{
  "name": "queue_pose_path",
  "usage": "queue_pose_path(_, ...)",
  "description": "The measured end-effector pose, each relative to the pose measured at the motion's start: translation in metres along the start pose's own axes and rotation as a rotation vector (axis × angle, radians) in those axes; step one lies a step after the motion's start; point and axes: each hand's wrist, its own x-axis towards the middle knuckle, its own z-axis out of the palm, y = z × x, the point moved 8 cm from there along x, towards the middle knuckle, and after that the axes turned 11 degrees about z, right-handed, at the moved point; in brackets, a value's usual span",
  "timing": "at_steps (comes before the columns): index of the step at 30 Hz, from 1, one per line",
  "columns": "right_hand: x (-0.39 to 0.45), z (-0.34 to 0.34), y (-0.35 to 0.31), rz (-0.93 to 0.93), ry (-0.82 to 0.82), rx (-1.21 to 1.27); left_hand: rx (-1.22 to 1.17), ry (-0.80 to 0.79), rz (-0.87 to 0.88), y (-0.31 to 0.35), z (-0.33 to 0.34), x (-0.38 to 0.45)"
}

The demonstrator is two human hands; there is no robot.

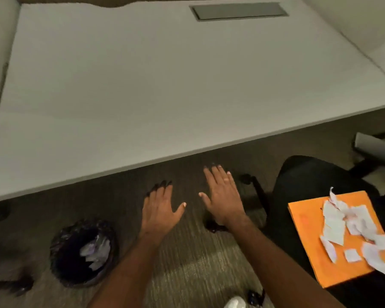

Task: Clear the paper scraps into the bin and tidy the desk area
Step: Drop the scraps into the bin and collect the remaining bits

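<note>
Both hands empty, scraps waiting on the chair

Left hand [159,210] and right hand [222,200] hover with fingers spread, holding nothing. Torn paper scraps [351,227] lie at 4 o'clock on an orange folder [309,252]; the bin [60,247] is at 8 o'clock. The scraps look light and loose, so probably better to lift the stiff folder by its edges.

black office chair [307,185] on striped carpet [187,263], grey cable hatch [239,11], white shoe [236,302].
</note>
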Motion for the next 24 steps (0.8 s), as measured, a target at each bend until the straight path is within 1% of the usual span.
queue_pose_path(2, -0.007, -0.022, 0.058, 0.064, 0.031, 0.019, -0.001, -0.004, 0.092, 0.050, 0.005, 0.019)
queue_pose_path(5, -0.030, -0.052, 0.159, 0.240, 0.077, 0.064, -0.009, -0.040, 0.211, 0.138, 0.025, 0.043)
queue_pose_path(10, -0.088, -0.083, 0.308, 0.490, 0.123, 0.132, -0.006, -0.130, 0.410, 0.287, 0.068, 0.063)
queue_pose_path(15, -0.146, -0.080, 0.428, 0.667, 0.055, 0.193, 0.021, -0.236, 0.657, 0.415, 0.115, 0.064)
queue_pose_path(18, -0.168, -0.064, 0.483, 0.736, -0.038, 0.220, 0.096, -0.309, 0.796, 0.472, 0.145, 0.064)
queue_pose_path(20, -0.171, -0.050, 0.509, 0.746, -0.120, 0.227, 0.149, -0.345, 0.853, 0.499, 0.165, 0.071)
queue_pose_path(22, -0.166, -0.038, 0.528, 0.740, -0.165, 0.249, 0.212, -0.399, 0.858, 0.515, 0.183, 0.084)
queue_pose_path(24, -0.154, -0.027, 0.542, 0.735, -0.197, 0.300, 0.300, -0.486, 0.841, 0.522, 0.205, 0.098)
